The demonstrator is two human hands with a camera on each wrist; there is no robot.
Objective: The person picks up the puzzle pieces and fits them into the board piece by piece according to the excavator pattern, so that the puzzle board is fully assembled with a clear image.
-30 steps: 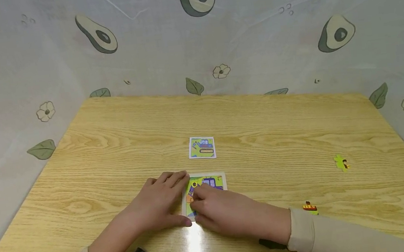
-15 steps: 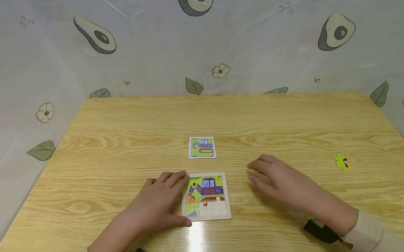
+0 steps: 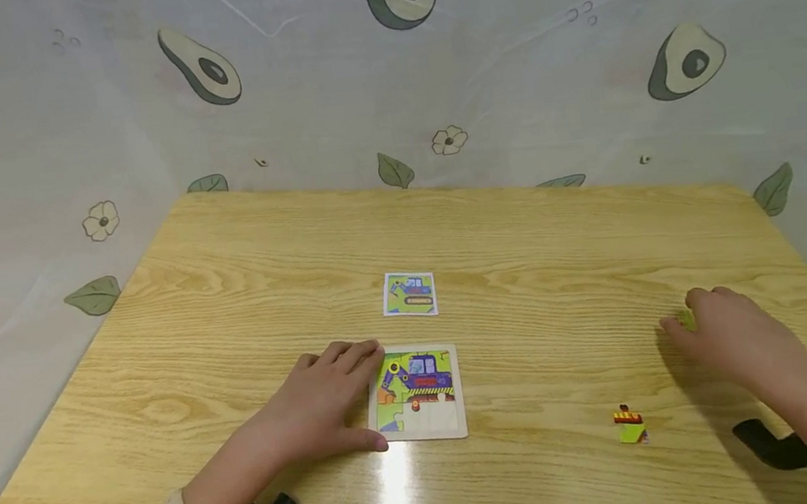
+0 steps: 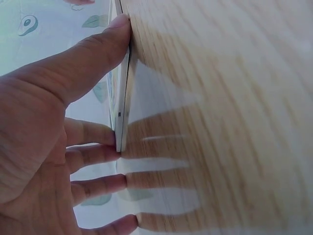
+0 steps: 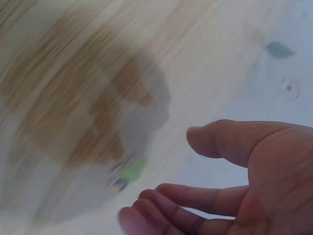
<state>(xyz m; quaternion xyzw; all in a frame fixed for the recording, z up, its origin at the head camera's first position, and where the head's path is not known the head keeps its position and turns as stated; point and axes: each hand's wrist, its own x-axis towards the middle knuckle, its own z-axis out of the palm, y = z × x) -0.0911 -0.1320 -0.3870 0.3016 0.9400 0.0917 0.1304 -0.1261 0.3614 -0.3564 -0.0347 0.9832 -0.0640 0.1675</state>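
Note:
My left hand (image 3: 320, 409) rests at the left side of a wooden jigsaw tray (image 3: 456, 388), its fingers at the upper left corner and its thumb at the lower left. In the left wrist view, the thumb and fingertips touch along the thin tray edge (image 4: 123, 98). The tray's excavator picture shows bare wood at lower right. At the table's right my right hand (image 3: 743, 340) is over a green jigsaw piece (image 3: 687, 320), partly hidden by the fingers. The right wrist view shows thumb and fingers apart, with the blurred green piece (image 5: 131, 171) beyond them.
Another jigsaw piece (image 3: 631, 426), red, yellow and green, lies between the tray and my right hand. A small excavator picture card (image 3: 409, 294) lies beyond the tray. Behind the wooden table (image 3: 564, 266) hangs a curtain (image 3: 306, 71) printed with avocados.
My right hand has left the tray and moved right to the green piece. Tray pieces it covered are now visible. My left hand stays at the tray.

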